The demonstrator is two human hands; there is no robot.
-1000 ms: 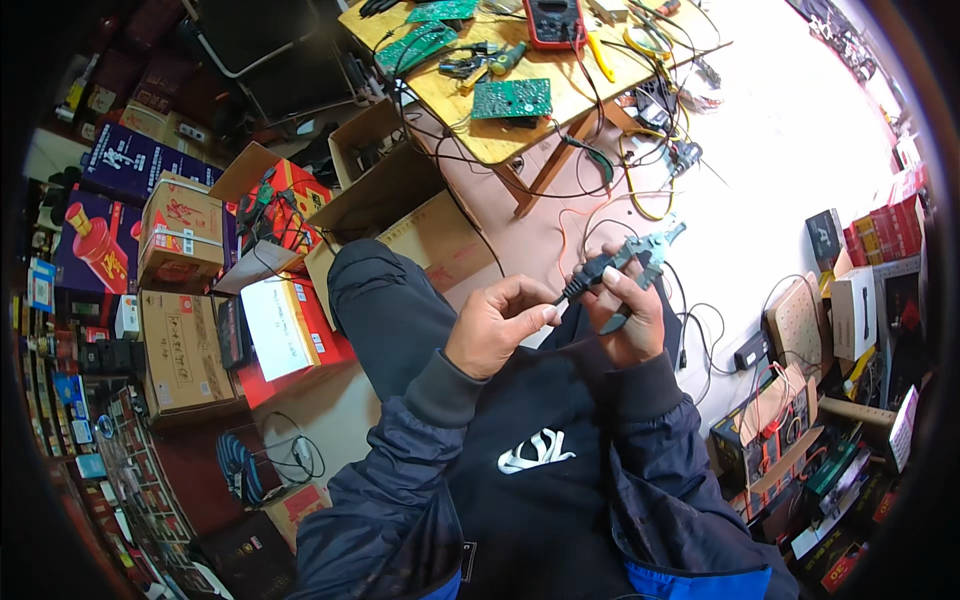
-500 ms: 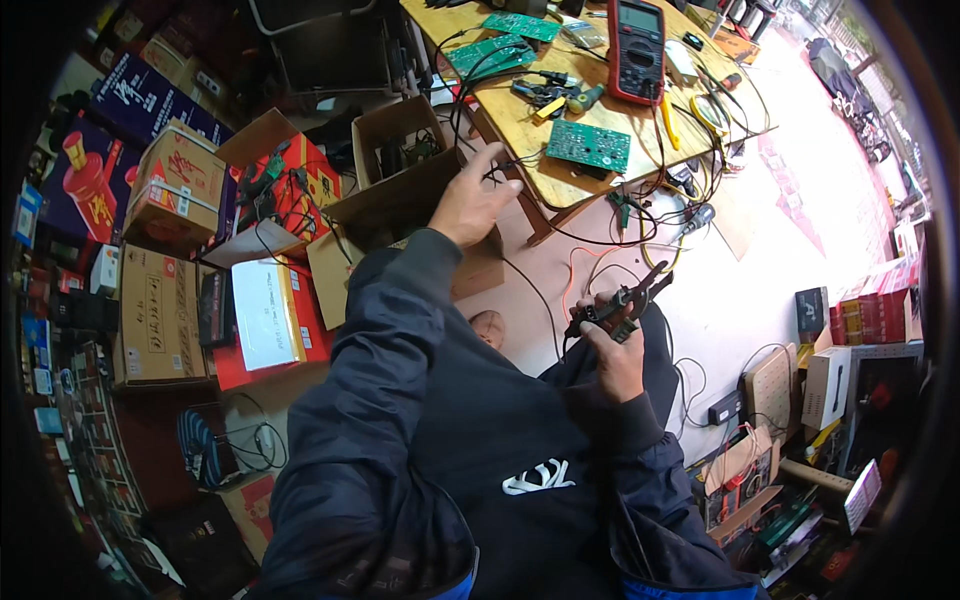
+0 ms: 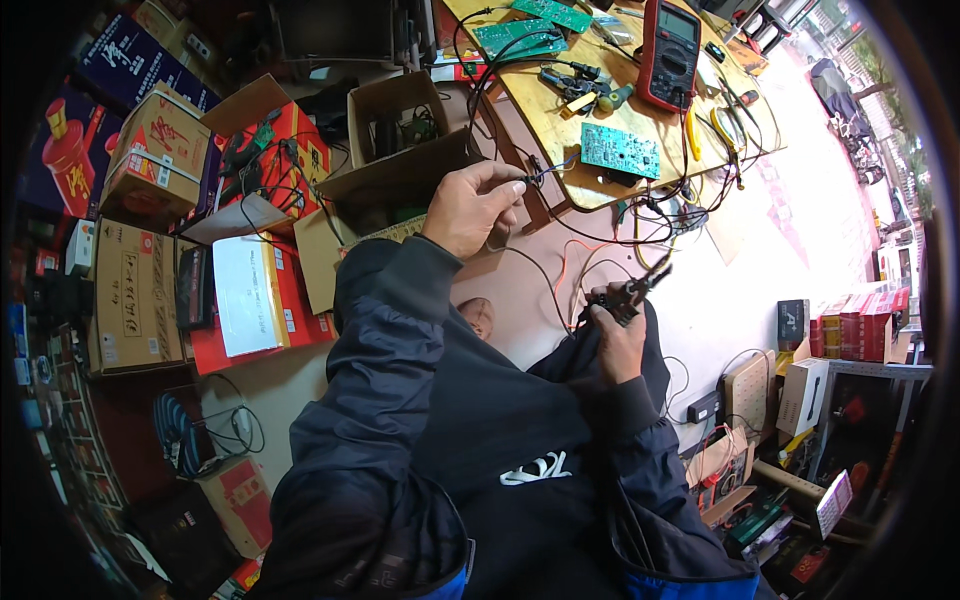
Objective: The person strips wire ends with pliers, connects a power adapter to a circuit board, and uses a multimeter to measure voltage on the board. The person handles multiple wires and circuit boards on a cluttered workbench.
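Note:
Just off the table's near left corner, my left hand pinches the end of a thin black cable between thumb and fingertips. My right hand, lower and above my thigh, is closed around a dark, narrow-tipped tool-like object whose exact kind I cannot make out. On the yellow wooden table a green circuit board lies near the front edge. Beyond it stands a red-framed multimeter, with leads running down from it.
More green boards and yellow-handled tools are on the table. Black cables hang over its edge to the floor. Cardboard boxes stand at left; a shelf with cartons is at right.
My left hand has gone from spread fingers to a pinch on the black cable end near the table corner. My right hand still grips the dark object.

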